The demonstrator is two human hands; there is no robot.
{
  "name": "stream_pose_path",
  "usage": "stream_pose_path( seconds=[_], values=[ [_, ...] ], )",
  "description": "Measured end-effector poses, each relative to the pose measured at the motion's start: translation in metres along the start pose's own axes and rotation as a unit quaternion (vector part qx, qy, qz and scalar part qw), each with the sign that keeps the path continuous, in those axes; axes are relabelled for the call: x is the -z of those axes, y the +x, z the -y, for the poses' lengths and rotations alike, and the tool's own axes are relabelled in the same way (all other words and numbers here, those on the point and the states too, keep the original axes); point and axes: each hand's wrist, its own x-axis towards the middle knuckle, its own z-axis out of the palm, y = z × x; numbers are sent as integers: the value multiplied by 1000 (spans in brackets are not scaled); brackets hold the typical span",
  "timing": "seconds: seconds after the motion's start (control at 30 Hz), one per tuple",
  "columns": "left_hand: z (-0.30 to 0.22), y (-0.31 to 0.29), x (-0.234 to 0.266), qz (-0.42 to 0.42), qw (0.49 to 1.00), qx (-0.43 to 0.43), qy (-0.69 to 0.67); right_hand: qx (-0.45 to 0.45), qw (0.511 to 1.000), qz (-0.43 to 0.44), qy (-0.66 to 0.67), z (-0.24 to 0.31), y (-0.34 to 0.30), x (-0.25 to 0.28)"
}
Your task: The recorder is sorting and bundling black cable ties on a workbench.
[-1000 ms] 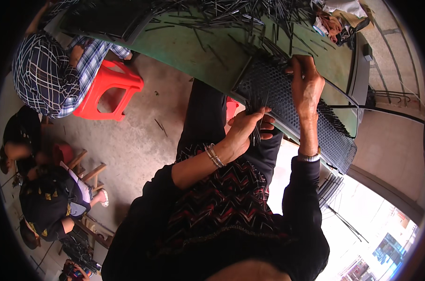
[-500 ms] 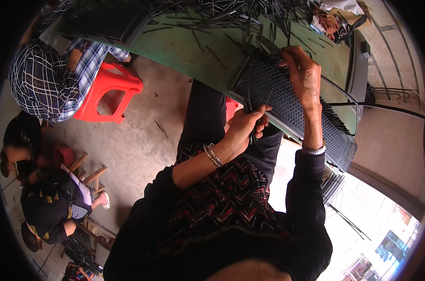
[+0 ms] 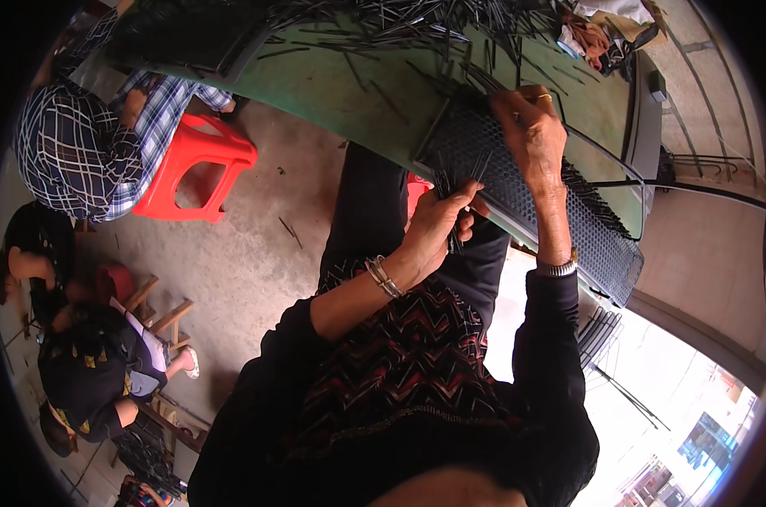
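Observation:
A bundle of thin black sticks [image 3: 444, 182] is wrapped in the fingers of my left hand [image 3: 429, 230], its ends poking out above the thumb. Just beyond it, a long black panel full of small holes [image 3: 476, 142] lies slantwise along the table's near edge. Over the panel's far edge, my right hand [image 3: 535, 139] is closed with fingertips pinched downward; whatever they hold is hidden. To the right of that wrist, a row of short black sticks [image 3: 598, 205] stands out along the panel's far edge.
More black sticks [image 3: 417, 21] lie heaped and scattered on the green table [image 3: 332, 101]. A black cable [image 3: 695, 188] crosses at the right. Crumpled cloths [image 3: 598, 42] sit at the far right. Leftward are a red stool [image 3: 198, 169], a person in plaid [image 3: 79, 148] and other seated people.
My right hand has shifted slightly left along the panel's far edge, showing more of the stick row behind it. My left hand with its bundle has barely moved.

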Motion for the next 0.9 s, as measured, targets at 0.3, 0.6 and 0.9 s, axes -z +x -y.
stream_pose_path(
  seconds=[0.3, 0.6, 0.9],
  values=[
    [4, 1, -1, 11, 1000, -9, -12, 16, 999, 1, -51, -3, -4, -2],
    [0, -4, -2, 19, 1000, -10, -17, -140, 968, 113, 177, 2, -26, 31],
    [6, 3, -5, 27, 999, -15, 26, -263, 813, 240, 460, -7, -47, 32]
  ],
)
